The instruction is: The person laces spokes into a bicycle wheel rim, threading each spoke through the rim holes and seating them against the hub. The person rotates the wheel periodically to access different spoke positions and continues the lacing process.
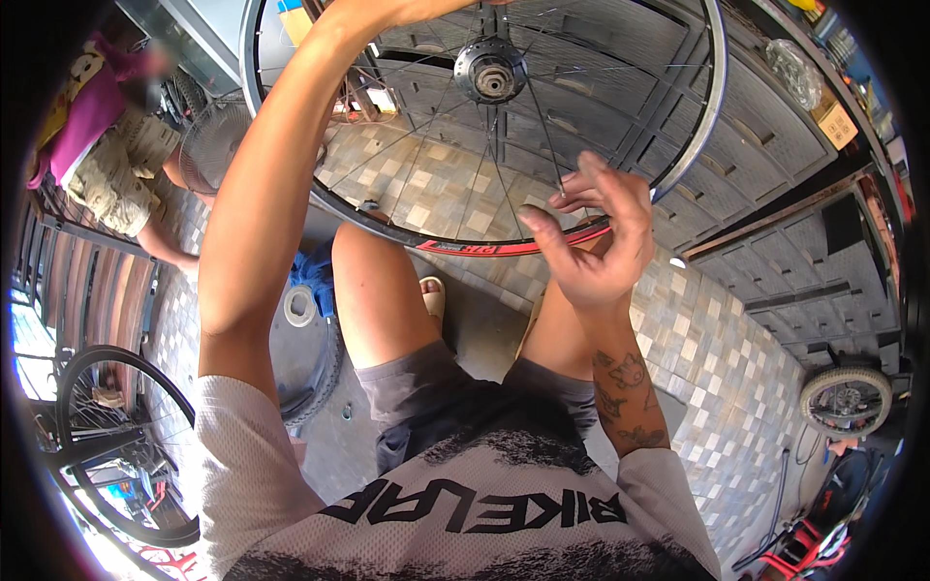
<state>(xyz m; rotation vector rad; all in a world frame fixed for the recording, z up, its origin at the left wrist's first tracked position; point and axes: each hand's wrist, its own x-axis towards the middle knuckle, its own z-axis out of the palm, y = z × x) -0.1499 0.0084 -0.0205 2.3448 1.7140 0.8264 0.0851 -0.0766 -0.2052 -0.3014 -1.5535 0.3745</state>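
Observation:
A bicycle wheel without a tyre is held up before me, its black rim (455, 246) carrying a red decal at the bottom. Thin spokes run out from the dark hub (491, 71). My right hand (605, 237) is at the lower right of the rim, thumb and fingers apart and curved. Its fingertips are beside or touching a dark spoke (544, 136); which of these is unclear. My left arm reaches up across the wheel's left side. Only part of my left hand (412, 10) shows at the top edge, and its fingers are cut off.
Dark cabinets with drawers (756, 145) stand ahead and right. Below my left arm is a round lid-like surface (302, 353) with a blue cloth (312, 276). A bicycle wheel (126, 445) is at left, a small tyred wheel (846, 402) at right. Another person (111, 174) is at upper left.

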